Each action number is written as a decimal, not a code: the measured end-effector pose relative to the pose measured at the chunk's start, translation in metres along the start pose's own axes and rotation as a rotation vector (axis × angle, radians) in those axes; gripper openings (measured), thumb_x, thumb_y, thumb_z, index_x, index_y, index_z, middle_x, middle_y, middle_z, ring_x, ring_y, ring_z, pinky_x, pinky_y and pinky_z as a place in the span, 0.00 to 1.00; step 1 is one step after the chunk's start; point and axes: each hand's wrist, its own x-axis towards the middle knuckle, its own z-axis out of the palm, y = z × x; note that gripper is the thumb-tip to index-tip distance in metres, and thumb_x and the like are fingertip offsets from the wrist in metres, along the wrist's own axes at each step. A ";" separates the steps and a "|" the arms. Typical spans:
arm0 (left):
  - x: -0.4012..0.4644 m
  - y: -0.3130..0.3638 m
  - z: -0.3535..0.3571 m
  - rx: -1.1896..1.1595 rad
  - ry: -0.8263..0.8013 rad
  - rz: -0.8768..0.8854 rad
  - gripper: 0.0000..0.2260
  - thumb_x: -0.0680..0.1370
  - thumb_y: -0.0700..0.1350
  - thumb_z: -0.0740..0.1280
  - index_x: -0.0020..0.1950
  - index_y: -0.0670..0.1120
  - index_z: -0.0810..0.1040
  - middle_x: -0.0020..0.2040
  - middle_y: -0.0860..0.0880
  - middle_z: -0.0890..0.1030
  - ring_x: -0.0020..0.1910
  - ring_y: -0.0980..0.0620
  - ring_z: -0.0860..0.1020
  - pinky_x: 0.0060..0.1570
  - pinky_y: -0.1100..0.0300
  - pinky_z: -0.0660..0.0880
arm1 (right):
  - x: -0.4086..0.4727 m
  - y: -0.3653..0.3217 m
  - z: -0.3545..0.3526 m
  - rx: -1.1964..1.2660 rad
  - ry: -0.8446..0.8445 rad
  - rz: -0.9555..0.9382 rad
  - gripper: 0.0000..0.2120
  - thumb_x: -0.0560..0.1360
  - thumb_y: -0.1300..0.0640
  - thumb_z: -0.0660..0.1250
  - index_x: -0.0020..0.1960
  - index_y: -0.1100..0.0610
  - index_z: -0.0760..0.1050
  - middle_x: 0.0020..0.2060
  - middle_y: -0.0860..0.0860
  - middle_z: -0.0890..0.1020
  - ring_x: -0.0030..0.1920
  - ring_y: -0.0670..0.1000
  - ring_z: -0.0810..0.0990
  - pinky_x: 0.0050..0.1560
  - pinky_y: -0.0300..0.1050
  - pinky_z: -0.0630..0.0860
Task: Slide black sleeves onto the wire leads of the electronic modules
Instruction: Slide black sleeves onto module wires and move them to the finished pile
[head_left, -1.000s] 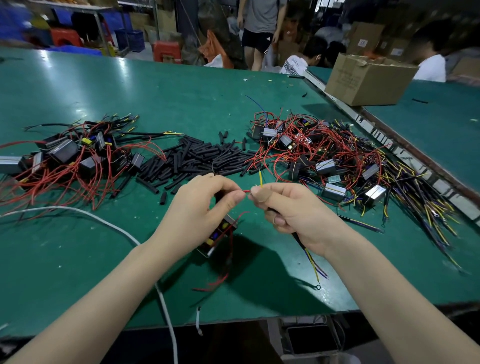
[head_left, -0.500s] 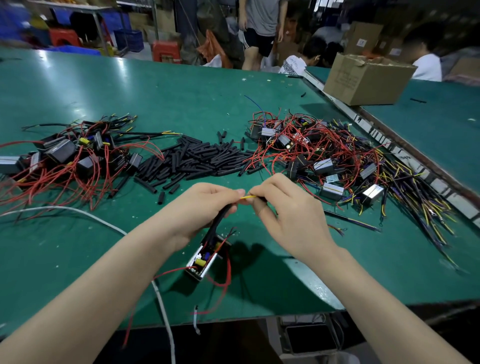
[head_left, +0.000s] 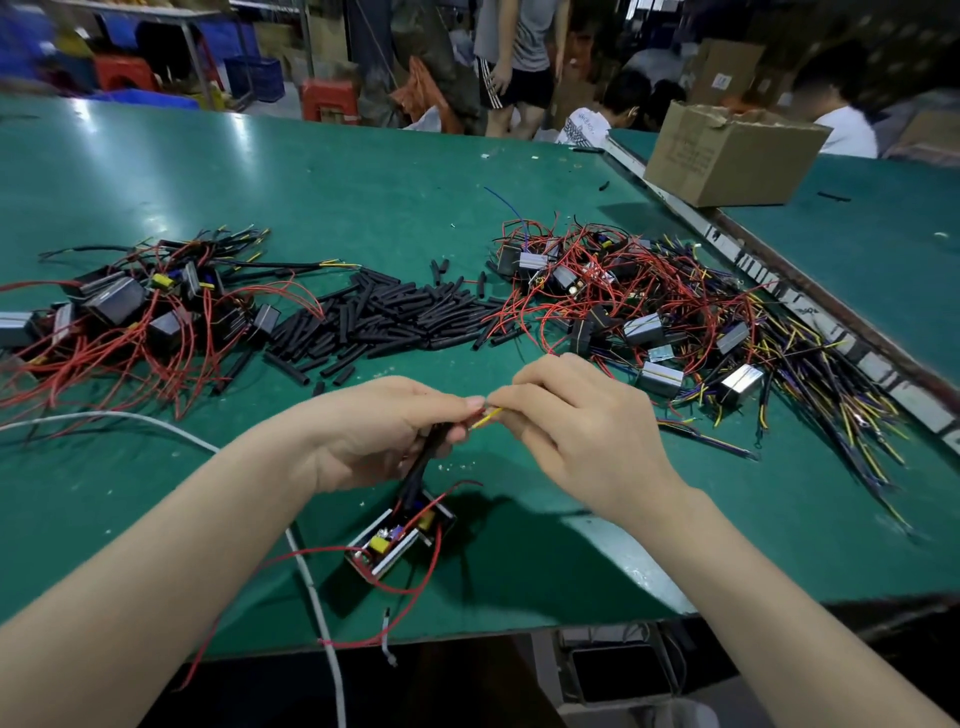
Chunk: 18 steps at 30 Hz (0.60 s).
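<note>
At frame centre, the left hand (head_left: 384, 431) grips a black sleeve (head_left: 423, 465) while the right hand (head_left: 576, 431) pinches the yellow lead (head_left: 487, 417); sleeving looks underway, and pushing the sleeve toward the module (head_left: 400, 540) seems next.

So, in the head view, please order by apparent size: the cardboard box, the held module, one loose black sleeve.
1. cardboard box, though it is farthest away
2. held module, nearest to the camera
3. loose black sleeve
</note>
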 end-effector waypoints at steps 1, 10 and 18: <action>0.000 0.000 0.000 -0.022 -0.009 0.009 0.09 0.68 0.52 0.69 0.36 0.47 0.79 0.29 0.53 0.73 0.29 0.58 0.66 0.25 0.67 0.59 | -0.001 0.001 0.001 -0.015 0.008 -0.028 0.09 0.77 0.57 0.66 0.44 0.58 0.83 0.38 0.52 0.81 0.35 0.56 0.78 0.30 0.48 0.75; -0.004 -0.001 -0.009 -0.061 -0.241 -0.062 0.06 0.69 0.47 0.72 0.33 0.48 0.82 0.30 0.54 0.74 0.32 0.57 0.69 0.31 0.65 0.60 | 0.000 0.005 -0.004 -0.014 0.085 -0.192 0.07 0.78 0.60 0.67 0.47 0.57 0.84 0.38 0.52 0.82 0.32 0.55 0.73 0.30 0.45 0.72; -0.010 0.008 0.005 0.298 0.135 0.224 0.08 0.77 0.45 0.66 0.37 0.48 0.76 0.29 0.58 0.71 0.30 0.59 0.66 0.34 0.65 0.63 | 0.001 0.003 -0.005 0.026 -0.082 -0.037 0.12 0.79 0.53 0.64 0.43 0.58 0.82 0.37 0.51 0.81 0.35 0.55 0.77 0.31 0.48 0.75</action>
